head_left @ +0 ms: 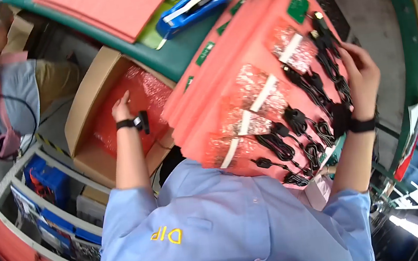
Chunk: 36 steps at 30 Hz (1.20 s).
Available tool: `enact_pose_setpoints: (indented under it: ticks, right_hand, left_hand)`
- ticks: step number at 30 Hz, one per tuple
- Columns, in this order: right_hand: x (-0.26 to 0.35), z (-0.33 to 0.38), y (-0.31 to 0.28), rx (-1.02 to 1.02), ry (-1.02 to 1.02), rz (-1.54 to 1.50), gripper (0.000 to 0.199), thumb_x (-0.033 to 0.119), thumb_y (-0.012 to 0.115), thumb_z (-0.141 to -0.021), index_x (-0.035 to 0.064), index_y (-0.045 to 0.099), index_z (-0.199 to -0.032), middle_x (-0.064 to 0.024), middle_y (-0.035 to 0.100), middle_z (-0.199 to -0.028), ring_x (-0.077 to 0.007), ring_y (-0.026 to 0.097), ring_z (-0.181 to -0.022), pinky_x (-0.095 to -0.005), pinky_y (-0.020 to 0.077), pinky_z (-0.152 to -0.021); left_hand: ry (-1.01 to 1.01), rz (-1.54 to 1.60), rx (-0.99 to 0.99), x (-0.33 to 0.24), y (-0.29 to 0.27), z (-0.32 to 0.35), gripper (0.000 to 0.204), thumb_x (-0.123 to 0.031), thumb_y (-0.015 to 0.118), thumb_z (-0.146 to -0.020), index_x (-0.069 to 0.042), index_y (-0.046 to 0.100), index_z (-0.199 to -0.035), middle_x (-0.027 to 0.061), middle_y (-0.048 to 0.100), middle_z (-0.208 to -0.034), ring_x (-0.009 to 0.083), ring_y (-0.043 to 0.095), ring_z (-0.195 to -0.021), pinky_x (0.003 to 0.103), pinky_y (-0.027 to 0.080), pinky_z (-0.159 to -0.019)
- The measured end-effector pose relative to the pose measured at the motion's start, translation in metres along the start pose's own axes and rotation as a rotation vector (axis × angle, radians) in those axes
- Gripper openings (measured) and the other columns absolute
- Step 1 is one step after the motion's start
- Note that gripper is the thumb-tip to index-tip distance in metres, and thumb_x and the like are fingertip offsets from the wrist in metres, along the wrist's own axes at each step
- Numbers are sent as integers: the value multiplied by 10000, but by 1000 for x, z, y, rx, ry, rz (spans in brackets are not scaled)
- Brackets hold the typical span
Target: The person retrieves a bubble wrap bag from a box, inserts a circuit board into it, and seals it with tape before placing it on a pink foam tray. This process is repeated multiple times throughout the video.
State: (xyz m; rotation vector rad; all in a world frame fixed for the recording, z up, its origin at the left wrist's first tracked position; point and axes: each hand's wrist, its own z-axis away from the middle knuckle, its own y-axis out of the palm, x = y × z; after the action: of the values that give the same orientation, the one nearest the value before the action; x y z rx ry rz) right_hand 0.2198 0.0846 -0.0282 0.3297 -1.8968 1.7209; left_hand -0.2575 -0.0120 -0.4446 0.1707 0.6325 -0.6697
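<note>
My left hand (121, 109) reaches into an open cardboard box (86, 89), above pink bubble wrap (145, 86) that lines it. Its fingers are partly stretched out and I see nothing in them. Against the right edge of a stack of pink foam sheets (201, 111) rests my right hand (363, 70), fingers apart, fingertips beside a bundled black cable (327, 52). On the top sheet lie several coiled black cables (275, 147) and pink bubble-wrap packets with white strips (263, 93). A green circuit board (298, 7) sits near its far corner. Dark bands circle both wrists.
Beyond the box is a green table (158, 57) with flat pink sheets (111, 5) and a blue tape dispenser (195, 5). At left stands a grey-framed cart (13, 203) holding blue bins (47, 180). Another person in blue (12, 99) is at the far left.
</note>
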Motion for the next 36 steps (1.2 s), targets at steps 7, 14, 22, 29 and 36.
enact_pose_setpoints:
  ticks: [7,14,22,29,36]
  right_hand:
    - [-27,-51,25,-109,-200,67,211,173,706,-795,73,696,-980,-91,616,-887,-205,628,-801,-303,497,-742]
    - [-18,-58,33,-46,-422,477,168,183,691,-781,74,677,-908,-110,573,-871,-268,593,-834,-363,485,-752]
    - [-39,8,-23,-82,-321,-450,85,70,601,-864,11,598,-926,-76,579,-909,-192,588,-835,-286,470,-754]
    - [-19,55,-16,-9,-288,-407,96,37,610,-845,17,584,-935,-91,604,-903,-216,597,-784,-300,475,-723]
    - [-24,48,-11,-91,-441,-206,125,56,625,-819,49,607,-942,-110,622,-930,-281,596,-782,-379,473,-712]
  left_hand:
    - [-134,176,768,-161,36,241,240,-128,529,-929,-9,584,-1130,97,654,-1057,209,627,-984,320,477,-920]
    - [272,-61,1014,-179,124,352,275,-53,553,-903,-9,546,-1174,56,623,-1091,142,597,-999,278,472,-860]
    - [222,-29,1230,-157,203,418,258,-1,519,-890,9,555,-1146,76,632,-1075,159,610,-981,291,486,-862]
    - [-118,-99,1359,-119,235,441,290,-15,503,-894,-15,538,-1182,103,627,-1101,196,626,-973,336,518,-834]
    - [51,-185,1461,-112,237,454,283,-61,474,-925,-29,525,-1201,115,612,-1127,214,625,-993,363,527,-854]
